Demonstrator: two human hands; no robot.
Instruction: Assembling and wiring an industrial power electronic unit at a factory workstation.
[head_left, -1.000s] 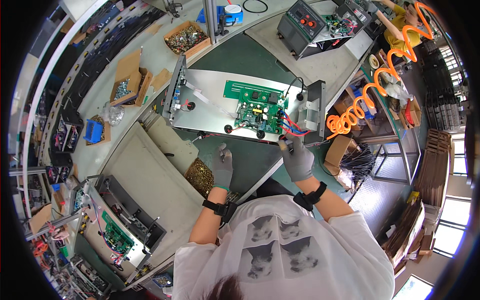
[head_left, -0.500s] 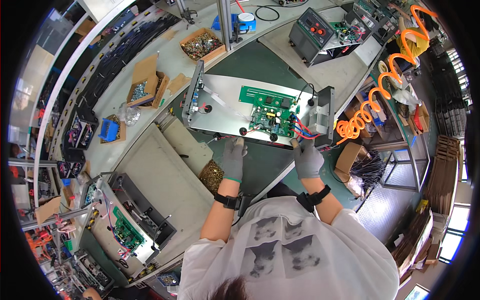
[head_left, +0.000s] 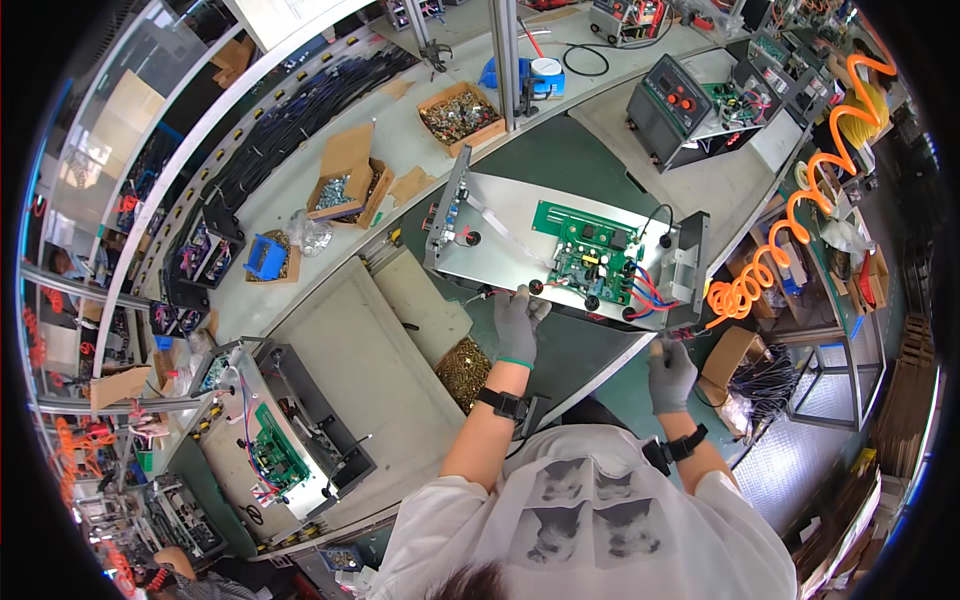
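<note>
In front of me lies an open metal chassis (head_left: 500, 225) with dark upright end panels. A green circuit board (head_left: 590, 250) sits on its bare metal base, with red and blue wires (head_left: 650, 291) at its right end. My left hand (head_left: 517, 328), in a grey glove, is closed at the near edge of the chassis, beside a black grommet (head_left: 536, 287). My gloved right hand (head_left: 672, 378) is off the chassis, its fingers curled, just below a red and black piece (head_left: 685, 332) by the coiled hose's end. Whatever the right fingers hold is hidden.
An orange coiled hose (head_left: 770, 255) hangs at the right. Another open chassis (head_left: 285, 430) stands at the lower left. Boxes of screws (head_left: 345, 190) and small parts (head_left: 460, 115) line the left bench. A dark-fronted unit (head_left: 680, 105) stands at the far right.
My right hand has come off the chassis's near edge and drawn back toward me. The left hand stays at that edge. The whole view has shifted, moving the scene right and down.
</note>
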